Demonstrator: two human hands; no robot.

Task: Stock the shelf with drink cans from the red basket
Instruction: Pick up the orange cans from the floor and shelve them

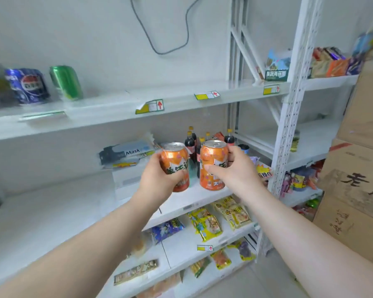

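I hold two orange drink cans upright in front of the white shelving. My left hand (pixel 159 179) grips the left orange can (pixel 174 157); my right hand (pixel 235 168) grips the right orange can (pixel 213 160). Both cans hover side by side in front of the middle shelf. On the upper shelf board (pixel 116 112) at the far left stand a blue can (pixel 28 86) and a green can (pixel 66 82), with a blurred yellowish can at the frame's edge. The red basket is out of view.
Dark soda bottles (pixel 191 143) and a mask box (pixel 125 154) sit on the middle shelf behind the cans. Snack packets (pixel 205 224) fill the lower shelves. Cardboard boxes (pixel 357 179) are stacked at the right. A grey cable hangs on the wall above.
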